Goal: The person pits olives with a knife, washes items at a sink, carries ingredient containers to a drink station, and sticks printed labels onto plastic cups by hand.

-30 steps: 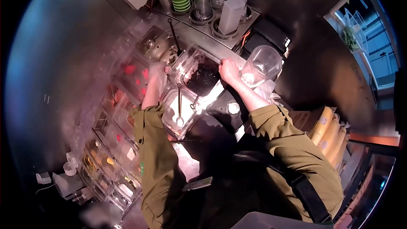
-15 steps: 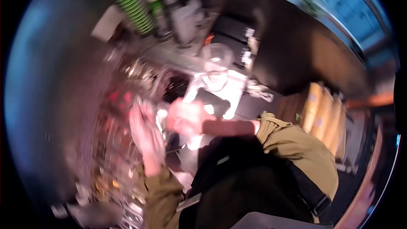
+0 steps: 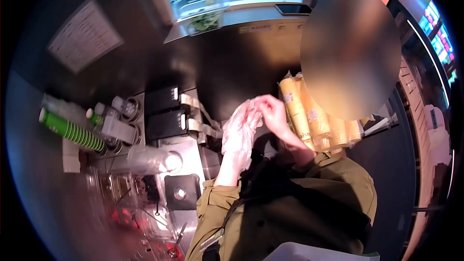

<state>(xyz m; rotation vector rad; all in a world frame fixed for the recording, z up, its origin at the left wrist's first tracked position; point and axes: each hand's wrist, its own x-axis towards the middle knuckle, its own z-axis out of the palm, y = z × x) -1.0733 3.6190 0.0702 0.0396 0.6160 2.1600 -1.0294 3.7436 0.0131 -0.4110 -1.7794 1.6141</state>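
Note:
Over my left hand [image 3: 232, 147] is a loose, crinkled clear plastic glove [image 3: 241, 118]. Its fingers reach up and look stretched out. My right hand [image 3: 274, 116], bare, comes in from the right and touches the gloved fingertips. Its fingers are closed together at the tip of the glove, pinching the plastic. Both hands are held up in front of my dark apron, left of several plastic-wrapped stacks of yellow cups [image 3: 296, 108].
On the left counter are stacked green cups [image 3: 72, 130], black boxes [image 3: 162, 122], a clear tumbler [image 3: 145, 159], a dark square pad [image 3: 182, 192] and clear food containers [image 3: 159, 222]. A ledge above holds a greens tub [image 3: 205, 21] and a phone [image 3: 293, 9].
My view has swung right, away from the food containers. Both hands have moved from over the counter to beside the wrapped cups, and the right now meets the left's fingertips.

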